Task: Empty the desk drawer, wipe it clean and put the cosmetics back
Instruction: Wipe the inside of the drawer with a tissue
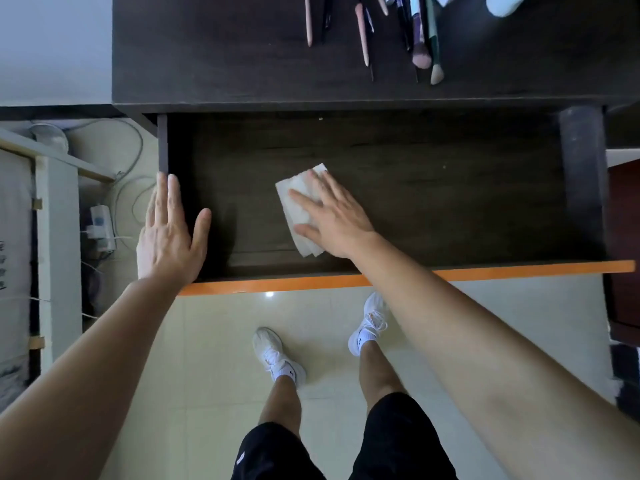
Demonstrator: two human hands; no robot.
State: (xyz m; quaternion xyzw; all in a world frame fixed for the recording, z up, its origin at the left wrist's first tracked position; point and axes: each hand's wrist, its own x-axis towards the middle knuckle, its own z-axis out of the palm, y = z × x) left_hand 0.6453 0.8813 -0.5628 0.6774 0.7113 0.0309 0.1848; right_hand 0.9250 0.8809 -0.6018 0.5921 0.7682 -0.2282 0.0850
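The dark wooden drawer (pixel 433 188) is pulled out below the desk, and its floor holds nothing but a white folded wipe (pixel 292 197). My right hand (pixel 332 220) lies flat on the wipe with straight fingers, pressing it onto the drawer floor left of the middle. My left hand (pixel 169 230) rests open on the drawer's left wall near the front corner, thumb inside. The cosmetics (pixel 420 32), several brushes and pencils, lie on the desk top (pixel 207 46) at the back right.
The drawer's orange front edge (pixel 450 273) runs across below my hands. A pale blue container (pixel 502 3) stands at the desk's far right. Cables and a power strip (pixel 100 226) lie on the tiled floor at the left, beside a white shelf frame (pixel 55 237).
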